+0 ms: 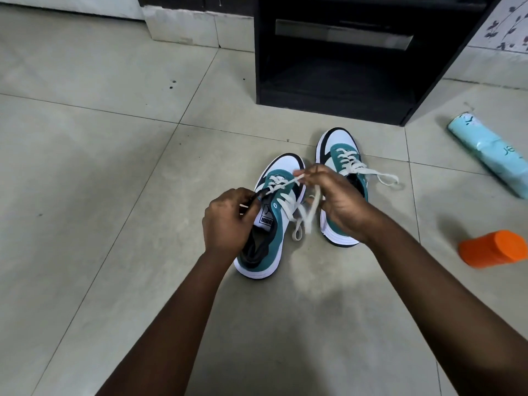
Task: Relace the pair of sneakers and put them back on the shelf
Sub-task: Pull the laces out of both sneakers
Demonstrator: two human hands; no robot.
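Tiled floor, black shelf (337, 67) far. Near teal-white sneaker (268, 224): left hand (228, 221) pinches its tongue, right hand (337, 201) pinches its cream lace (285, 182). Second sneaker (343, 155) right.

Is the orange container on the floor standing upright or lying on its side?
Lying on its side. The orange container rests lengthwise on the floor tiles, its round end facing right.

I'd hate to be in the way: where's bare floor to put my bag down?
Left of the near sneaker the tiled floor is bare to the wall. It's crowded right: far sneaker, teal roll, orange container, with the shelf ahead.
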